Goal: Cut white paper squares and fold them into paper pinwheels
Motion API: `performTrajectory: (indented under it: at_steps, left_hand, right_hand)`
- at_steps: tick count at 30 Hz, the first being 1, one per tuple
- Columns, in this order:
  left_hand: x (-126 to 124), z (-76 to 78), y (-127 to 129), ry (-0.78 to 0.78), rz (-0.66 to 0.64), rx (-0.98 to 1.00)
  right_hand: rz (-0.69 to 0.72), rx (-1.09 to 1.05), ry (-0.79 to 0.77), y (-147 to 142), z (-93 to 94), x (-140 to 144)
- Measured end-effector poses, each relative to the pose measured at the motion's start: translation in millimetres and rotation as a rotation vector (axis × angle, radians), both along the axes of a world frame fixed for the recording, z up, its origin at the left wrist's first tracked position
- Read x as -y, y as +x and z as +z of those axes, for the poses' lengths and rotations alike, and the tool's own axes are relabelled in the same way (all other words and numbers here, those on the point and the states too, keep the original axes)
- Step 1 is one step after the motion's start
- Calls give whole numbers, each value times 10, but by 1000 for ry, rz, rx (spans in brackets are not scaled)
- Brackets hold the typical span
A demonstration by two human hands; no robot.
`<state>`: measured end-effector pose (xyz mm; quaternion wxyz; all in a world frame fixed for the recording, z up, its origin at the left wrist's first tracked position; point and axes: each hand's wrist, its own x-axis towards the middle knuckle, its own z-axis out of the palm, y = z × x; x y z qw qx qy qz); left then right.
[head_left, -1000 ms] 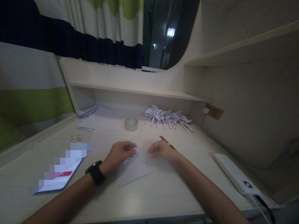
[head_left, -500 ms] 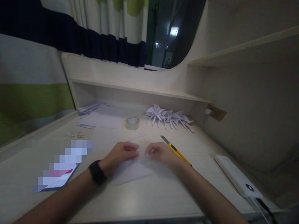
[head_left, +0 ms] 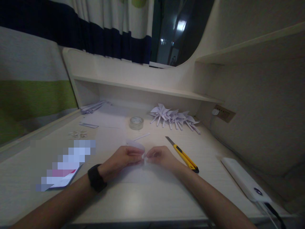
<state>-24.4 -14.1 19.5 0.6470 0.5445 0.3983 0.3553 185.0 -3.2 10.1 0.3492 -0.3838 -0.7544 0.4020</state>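
Over the middle of the desk, my left hand (head_left: pixel 125 156) pinches a white piece of paper (head_left: pixel 136 145), which curves up above the fingers. My right hand (head_left: pixel 160 156) meets it fingertip to fingertip, closed on a small part of the same paper. Some of the paper's lower part looks blurred below the hands. Just beyond them lies a thin white paper stick (head_left: pixel 142 136). A yellow utility knife (head_left: pixel 186 158), its blade out, rests right of my right hand. Farther back stands a roll of clear tape (head_left: pixel 136 123).
Several white paper pinwheels (head_left: pixel 171 116) lie in a row at the back. Paper sheets (head_left: pixel 111 116) and rolled sticks (head_left: pixel 94 107) are at back left, near small white bits (head_left: pixel 78 134). A phone (head_left: pixel 64 179) lies left; a white power bank (head_left: pixel 240 178) with cables lies right.
My right hand has come in toward my left, and their fingertips now meet at the paper. The paper has risen and curls above my left fingers. The view has shifted slightly.
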Motion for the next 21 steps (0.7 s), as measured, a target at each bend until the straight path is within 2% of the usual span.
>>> performTrajectory:
  at_steps: [5, 21]
  left_hand:
    - [17, 15, 2, 18, -35, 3]
    - [-1, -35, 6, 9, -9, 10]
  right_hand:
    - [-15, 7, -13, -1, 29, 9]
    - [-27, -12, -47, 4, -23, -6]
